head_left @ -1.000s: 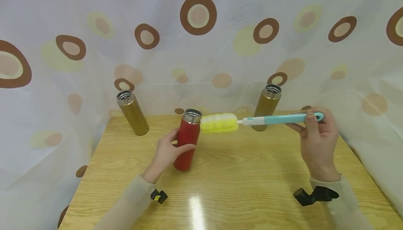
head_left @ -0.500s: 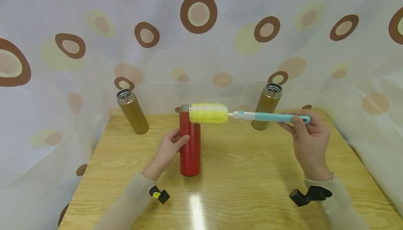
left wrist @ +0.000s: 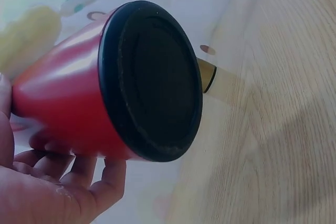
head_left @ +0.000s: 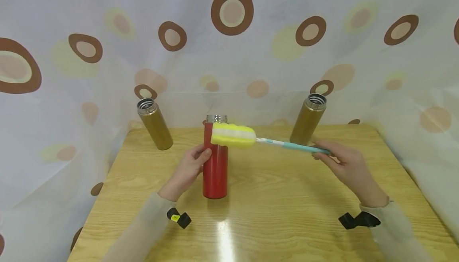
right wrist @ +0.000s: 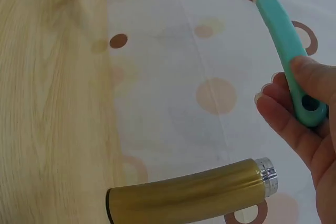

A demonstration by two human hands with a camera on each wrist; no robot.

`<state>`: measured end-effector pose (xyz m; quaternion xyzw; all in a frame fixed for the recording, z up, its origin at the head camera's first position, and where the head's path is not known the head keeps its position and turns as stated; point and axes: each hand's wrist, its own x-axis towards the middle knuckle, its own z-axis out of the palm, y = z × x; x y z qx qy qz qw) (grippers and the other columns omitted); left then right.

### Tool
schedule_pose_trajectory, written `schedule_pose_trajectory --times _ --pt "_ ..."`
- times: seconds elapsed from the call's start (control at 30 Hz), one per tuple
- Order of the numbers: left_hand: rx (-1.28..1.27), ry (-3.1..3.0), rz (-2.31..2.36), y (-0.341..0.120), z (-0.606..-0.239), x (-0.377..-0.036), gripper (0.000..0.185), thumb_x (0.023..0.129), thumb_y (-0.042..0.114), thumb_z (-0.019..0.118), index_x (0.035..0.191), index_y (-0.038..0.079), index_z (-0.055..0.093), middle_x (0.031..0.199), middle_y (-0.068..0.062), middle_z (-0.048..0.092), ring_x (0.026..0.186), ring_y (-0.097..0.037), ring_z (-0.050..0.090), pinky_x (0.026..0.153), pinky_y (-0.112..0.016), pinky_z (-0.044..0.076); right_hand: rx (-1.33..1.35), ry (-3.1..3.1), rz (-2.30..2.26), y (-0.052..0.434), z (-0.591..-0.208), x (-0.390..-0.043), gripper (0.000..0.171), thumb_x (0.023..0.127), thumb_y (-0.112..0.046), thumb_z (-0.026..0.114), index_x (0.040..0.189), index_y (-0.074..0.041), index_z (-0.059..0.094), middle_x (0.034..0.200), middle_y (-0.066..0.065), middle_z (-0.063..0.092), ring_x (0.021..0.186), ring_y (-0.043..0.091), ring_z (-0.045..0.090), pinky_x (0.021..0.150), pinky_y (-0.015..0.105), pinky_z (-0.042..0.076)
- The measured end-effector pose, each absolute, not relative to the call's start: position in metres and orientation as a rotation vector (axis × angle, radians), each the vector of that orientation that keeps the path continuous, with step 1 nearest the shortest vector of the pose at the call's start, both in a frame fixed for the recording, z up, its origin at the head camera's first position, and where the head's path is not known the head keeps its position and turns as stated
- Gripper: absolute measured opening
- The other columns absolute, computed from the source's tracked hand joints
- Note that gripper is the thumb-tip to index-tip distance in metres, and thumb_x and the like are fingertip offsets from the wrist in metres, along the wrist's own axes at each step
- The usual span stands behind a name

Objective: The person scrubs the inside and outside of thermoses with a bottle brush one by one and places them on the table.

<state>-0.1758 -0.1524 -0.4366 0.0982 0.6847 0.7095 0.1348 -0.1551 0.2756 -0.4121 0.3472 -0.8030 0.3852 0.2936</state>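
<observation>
My left hand (head_left: 187, 169) grips a red thermos bottle (head_left: 215, 174) round its side, thumb in front. In the left wrist view its black base (left wrist: 155, 82) is turned to the camera, with the wooden surface below, so the bottle is held up off the table. A bottle brush with a yellow and white sponge head (head_left: 234, 135) lies crosswise in front of the bottle's upper part. Whether the sponge touches the bottle I cannot tell. My right hand (head_left: 348, 167) pinches the end of the brush's turquoise handle (right wrist: 283, 35) between thumb and fingers.
One gold thermos (head_left: 156, 126) without a lid stands at the back left of the wooden table (head_left: 272, 214). Another gold thermos (head_left: 308, 120), also uncapped, stands at the back right, behind the brush handle. A patterned white sheet (head_left: 258, 54) hangs behind the table.
The bottle has turned from tilted to nearly upright in the head view. The brush's sponge has moved left across its front, and the handle end has dropped with my right hand.
</observation>
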Motion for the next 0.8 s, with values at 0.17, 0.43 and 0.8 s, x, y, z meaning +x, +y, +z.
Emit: schedule_pose_trajectory --times 0.17,0.43,0.8 --pt "0.299 1.923 2.065 -0.150 -0.437 -0.177 0.060 0.109 0.035 0.055 0.155 -0.001 0.042 0.140 -0.022 0.059 0.115 -0.023 0.064 0.100 -0.042 0.056 1.017 -2.196 0.720 0.275 -0.416 -0.159 0.048 0.109 -0.042 0.050 0.123 -0.002 0.074 0.105 0.006 0.077 0.094 0.007 0.069 0.087 0.006 0.048" --pt "0.290 1.757 2.147 -0.145 -0.441 -0.179 0.060 0.109 0.031 0.057 0.156 -0.001 0.039 0.139 -0.016 0.058 0.119 -0.022 0.062 0.102 -0.040 0.054 0.913 -2.193 0.630 0.270 -0.410 -0.157 0.049 0.111 -0.041 0.047 0.113 -0.001 0.075 0.099 0.007 0.076 0.083 0.016 0.070 0.080 0.008 0.049" --pt "0.240 1.436 2.234 -0.141 -0.444 -0.177 0.059 0.109 0.051 0.046 0.151 0.008 0.042 0.132 -0.002 0.058 0.124 -0.018 0.057 0.103 -0.037 0.051 0.896 -2.189 0.622 0.265 -0.414 -0.162 0.049 0.111 -0.041 0.047 0.110 -0.001 0.076 0.099 0.008 0.077 0.083 0.023 0.072 0.083 0.008 0.049"
